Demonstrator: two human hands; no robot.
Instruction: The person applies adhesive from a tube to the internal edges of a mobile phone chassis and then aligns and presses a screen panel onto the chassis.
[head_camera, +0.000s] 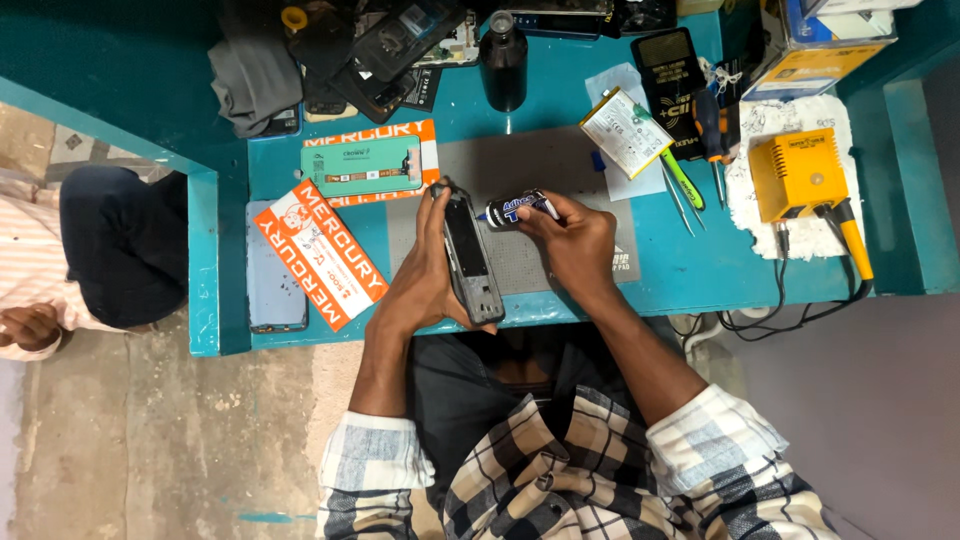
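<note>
On the teal tabletop (690, 270) lies a grey work mat (560, 180), and above its front edge the left hand (425, 285) has its fingers wrapped round an opened phone frame (470, 262), tilted on edge. The right hand (575, 240) pinches a small dark adhesive tube (515, 209), nozzle at the frame's upper rim. Squeezing too hard could likely flood glue into the frame.

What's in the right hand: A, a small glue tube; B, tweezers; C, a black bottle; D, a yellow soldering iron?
A: the right hand grips a small glue tube, its tip aimed at the phone frame held in the left hand.
</note>
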